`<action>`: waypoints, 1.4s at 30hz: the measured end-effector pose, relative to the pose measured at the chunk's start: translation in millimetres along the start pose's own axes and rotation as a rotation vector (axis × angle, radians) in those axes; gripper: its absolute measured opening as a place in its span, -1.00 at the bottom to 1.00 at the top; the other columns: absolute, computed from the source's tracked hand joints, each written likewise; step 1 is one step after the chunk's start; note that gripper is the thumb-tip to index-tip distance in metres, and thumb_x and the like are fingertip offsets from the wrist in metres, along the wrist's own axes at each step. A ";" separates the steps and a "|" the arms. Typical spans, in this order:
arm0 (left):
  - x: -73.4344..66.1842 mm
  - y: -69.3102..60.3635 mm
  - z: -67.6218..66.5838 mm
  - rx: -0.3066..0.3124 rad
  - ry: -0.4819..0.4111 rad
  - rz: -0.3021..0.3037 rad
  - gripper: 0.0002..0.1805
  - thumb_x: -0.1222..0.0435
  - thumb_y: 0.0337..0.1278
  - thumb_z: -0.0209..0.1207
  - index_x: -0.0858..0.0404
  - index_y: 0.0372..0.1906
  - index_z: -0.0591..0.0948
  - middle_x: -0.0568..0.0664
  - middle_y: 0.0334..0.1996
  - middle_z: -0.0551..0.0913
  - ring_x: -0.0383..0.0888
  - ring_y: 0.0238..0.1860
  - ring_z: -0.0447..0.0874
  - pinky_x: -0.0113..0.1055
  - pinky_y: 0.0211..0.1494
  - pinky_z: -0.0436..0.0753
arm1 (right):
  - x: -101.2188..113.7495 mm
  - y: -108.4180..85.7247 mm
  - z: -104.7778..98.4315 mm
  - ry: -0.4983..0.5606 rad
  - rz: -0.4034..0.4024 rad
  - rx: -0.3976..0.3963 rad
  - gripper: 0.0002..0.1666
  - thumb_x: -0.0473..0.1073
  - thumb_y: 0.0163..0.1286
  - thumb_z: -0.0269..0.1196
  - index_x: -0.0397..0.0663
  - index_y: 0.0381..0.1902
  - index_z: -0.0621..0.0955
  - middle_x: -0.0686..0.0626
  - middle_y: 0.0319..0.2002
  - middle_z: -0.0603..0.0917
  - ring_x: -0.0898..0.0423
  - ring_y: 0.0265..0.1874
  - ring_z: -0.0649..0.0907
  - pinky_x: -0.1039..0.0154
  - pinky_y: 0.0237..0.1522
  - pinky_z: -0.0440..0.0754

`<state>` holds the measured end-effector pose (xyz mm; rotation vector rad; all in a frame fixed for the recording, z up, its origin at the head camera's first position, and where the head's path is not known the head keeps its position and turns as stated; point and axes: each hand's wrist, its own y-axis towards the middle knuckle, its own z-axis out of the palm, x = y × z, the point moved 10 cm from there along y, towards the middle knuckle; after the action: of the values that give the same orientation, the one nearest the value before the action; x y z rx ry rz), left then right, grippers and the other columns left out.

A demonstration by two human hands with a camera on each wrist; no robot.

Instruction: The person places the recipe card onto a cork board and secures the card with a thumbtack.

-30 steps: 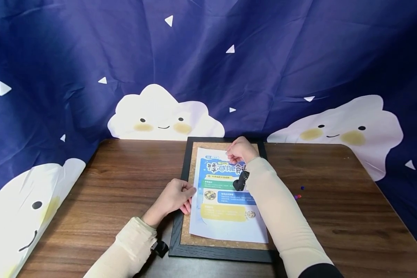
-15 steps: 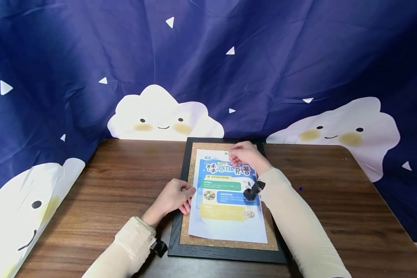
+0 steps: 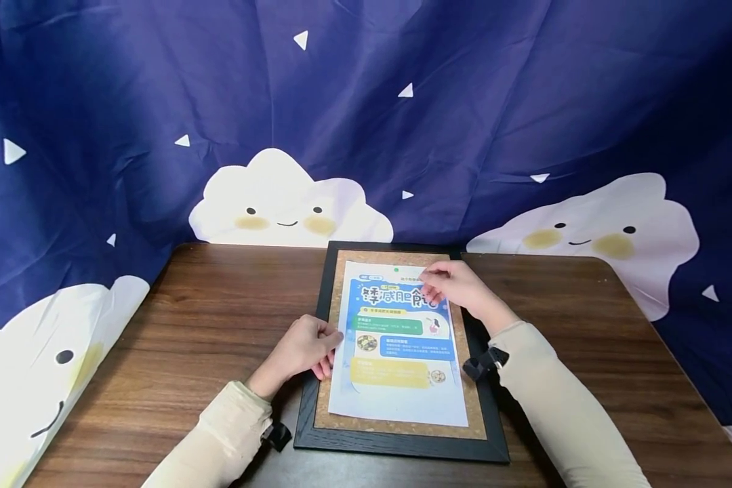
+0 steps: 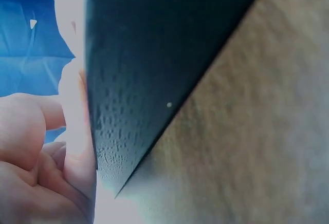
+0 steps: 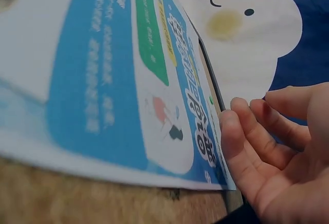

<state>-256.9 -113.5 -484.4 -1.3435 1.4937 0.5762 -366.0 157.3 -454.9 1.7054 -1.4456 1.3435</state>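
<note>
A printed paper sheet (image 3: pixel 396 344), colored blue, green and yellow, lies on a black-framed corkboard (image 3: pixel 398 444). A small green push pin (image 3: pixel 396 270) sits at its top edge. My left hand (image 3: pixel 301 347) rests over the left side of the frame, with its fingertips at the sheet's left edge. In the left wrist view those fingers (image 4: pixel 77 131) lie along the top of the black frame (image 4: pixel 144 49). My right hand (image 3: pixel 457 286) hovers over the sheet's upper right corner with loosely curled fingers. The right wrist view shows nothing clearly held in it (image 5: pixel 288 152).
The corkboard stands on a brown wooden table (image 3: pixel 238 298) and reaches close to its far edge. Behind it hangs a dark blue curtain (image 3: pixel 366 88) with white clouds and triangles. My right sleeve (image 3: pixel 555 393) covers part of the table at the right.
My right hand has moved away from the sheet's top middle, to the right and slightly nearer, uncovering the green push pin. The left hand has stayed in place.
</note>
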 end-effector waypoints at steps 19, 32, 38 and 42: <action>-0.8 -7.8 6.5 0.077 0.040 0.050 -0.74 0.35 0.57 0.17 0.35 -0.33 0.70 -0.03 -0.71 0.65 -0.25 -0.80 0.60 -0.33 -0.67 0.70 | -13.5 -73.5 -42.1 -0.033 -0.113 -0.110 -0.59 -0.21 0.69 0.19 -0.55 0.18 0.58 -0.29 -0.22 0.74 0.14 -0.37 0.73 0.28 -0.27 0.83; -2.9 -9.0 4.9 0.080 0.059 0.071 -0.74 0.34 0.56 0.19 0.35 -0.33 0.70 -0.03 -0.70 0.65 -0.24 -0.79 0.61 -0.29 -0.66 0.72 | -37.1 -117.3 -77.3 -0.158 -0.059 -0.217 -0.55 -0.06 0.72 0.18 -0.41 0.19 0.62 -0.28 -0.20 0.77 0.00 -0.38 0.75 0.24 -0.33 0.81; -3.5 -8.7 4.1 0.086 0.059 0.070 -0.76 0.34 0.57 0.19 0.35 -0.31 0.70 -0.02 -0.69 0.65 -0.24 -0.79 0.61 -0.28 -0.66 0.72 | -48.8 -129.6 -89.0 -0.233 -0.032 -0.246 -0.57 -0.04 0.71 0.20 -0.36 0.15 0.65 -0.23 -0.25 0.75 0.04 -0.44 0.70 0.26 -0.39 0.78; -3.1 -8.9 4.2 0.087 0.056 0.066 -0.77 0.34 0.57 0.19 0.36 -0.29 0.71 -0.02 -0.69 0.65 -0.23 -0.79 0.61 -0.29 -0.66 0.72 | -54.5 -135.9 -95.3 -0.285 -0.030 -0.263 -0.61 -0.07 0.69 0.22 -0.36 0.09 0.67 -0.18 -0.33 0.74 0.08 -0.50 0.67 0.27 -0.47 0.71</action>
<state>-247.5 -110.9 -480.9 -1.2556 1.5952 0.5130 -268.1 301.4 -442.4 1.7831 -1.6614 0.8729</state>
